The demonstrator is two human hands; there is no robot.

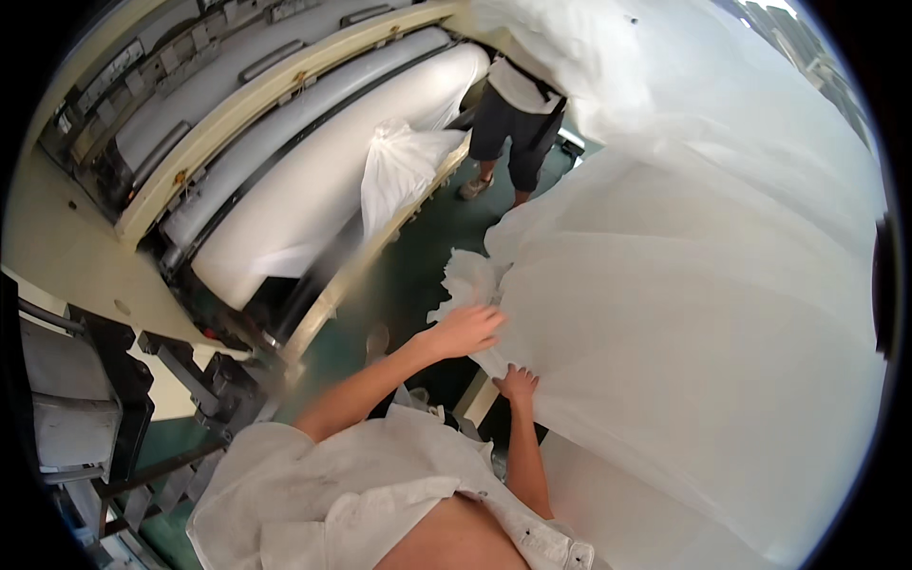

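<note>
A large, thin white sheet [684, 313] spreads over the right side, with a ragged, crumpled edge close to me. My left hand [465, 331] is over that edge, its fingers loosely bent and apart; I see nothing clearly held in them. Lower and a little to the right, my right hand [518, 383] grips the near border of the sheet, its fingers on top of the material. The underside of this grip is hidden.
On the left stands a cream-framed machine [204, 142] with long rollers and a white roll [332, 157], loose material bunched on it. Another person [518, 119] in dark shorts stands beyond, partly behind the sheet. Between lies green floor [408, 252]. Black brackets [123, 389] sit at lower left.
</note>
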